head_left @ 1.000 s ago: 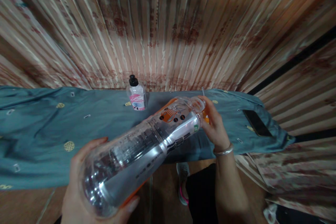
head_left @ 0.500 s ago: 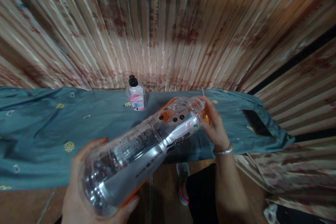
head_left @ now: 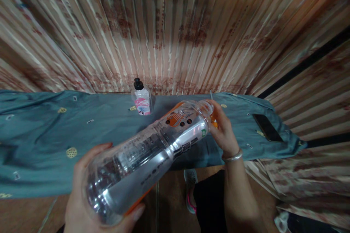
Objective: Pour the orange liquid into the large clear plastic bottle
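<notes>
A large clear plastic bottle (head_left: 142, 160) with an orange label lies tilted, its base toward me and its open neck pointing away to the right. My left hand (head_left: 82, 196) cups the bottle's base from below. My right hand (head_left: 222, 129), with a metal bangle on the wrist, is closed around the neck end, and something orange shows between its fingers. A thin white stick rises just above that hand. Whether the bottle holds any liquid cannot be told.
A table draped in a teal cloth (head_left: 41, 142) runs across the view. On it stand a small bottle with a black cap and pink label (head_left: 141, 98) and a dark phone (head_left: 267, 127) at the right. Striped curtains hang behind. A shoe (head_left: 190, 189) shows on the floor.
</notes>
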Demonstrator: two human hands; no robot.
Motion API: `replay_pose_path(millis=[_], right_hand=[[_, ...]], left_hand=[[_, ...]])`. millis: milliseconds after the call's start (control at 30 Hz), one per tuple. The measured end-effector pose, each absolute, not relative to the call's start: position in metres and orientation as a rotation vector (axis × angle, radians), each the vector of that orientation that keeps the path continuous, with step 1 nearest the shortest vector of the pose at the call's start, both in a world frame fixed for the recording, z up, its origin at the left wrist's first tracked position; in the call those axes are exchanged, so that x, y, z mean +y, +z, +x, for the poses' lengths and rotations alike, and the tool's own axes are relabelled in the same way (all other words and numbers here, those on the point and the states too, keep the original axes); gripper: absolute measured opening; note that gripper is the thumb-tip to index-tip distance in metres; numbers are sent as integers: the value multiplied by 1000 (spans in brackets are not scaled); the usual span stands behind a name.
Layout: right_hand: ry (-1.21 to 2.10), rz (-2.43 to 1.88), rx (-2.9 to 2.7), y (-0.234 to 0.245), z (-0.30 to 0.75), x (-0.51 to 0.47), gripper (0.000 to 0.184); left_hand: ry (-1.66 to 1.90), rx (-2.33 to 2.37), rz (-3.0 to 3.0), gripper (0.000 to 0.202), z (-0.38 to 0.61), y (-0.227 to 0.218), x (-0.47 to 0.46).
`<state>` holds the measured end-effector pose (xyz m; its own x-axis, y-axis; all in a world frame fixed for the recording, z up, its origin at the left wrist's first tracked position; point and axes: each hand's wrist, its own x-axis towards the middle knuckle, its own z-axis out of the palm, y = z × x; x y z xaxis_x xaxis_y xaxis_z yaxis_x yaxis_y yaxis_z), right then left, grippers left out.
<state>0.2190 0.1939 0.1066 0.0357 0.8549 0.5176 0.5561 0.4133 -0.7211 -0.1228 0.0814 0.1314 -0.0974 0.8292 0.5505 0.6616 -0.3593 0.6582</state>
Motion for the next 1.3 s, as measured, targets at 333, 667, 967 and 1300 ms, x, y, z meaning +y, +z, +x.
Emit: replay_pose_path(millis=[333,667,967,1300], right_hand=[[361,-1243,-1645,108,219,194,61],[392,-1278,-1634,109,219,194,61],[398,-1270,-1626,109,218,193,62],[399,-1264,-1631,108,219,193,62]], left_hand=[[1443,1699,1945,92,-120,133,81],[1429,1694,1980,93,-124,132,80],[1435,1680,1954,90,-118,135,81],[1440,1693,1947,91,-121,133,79]])
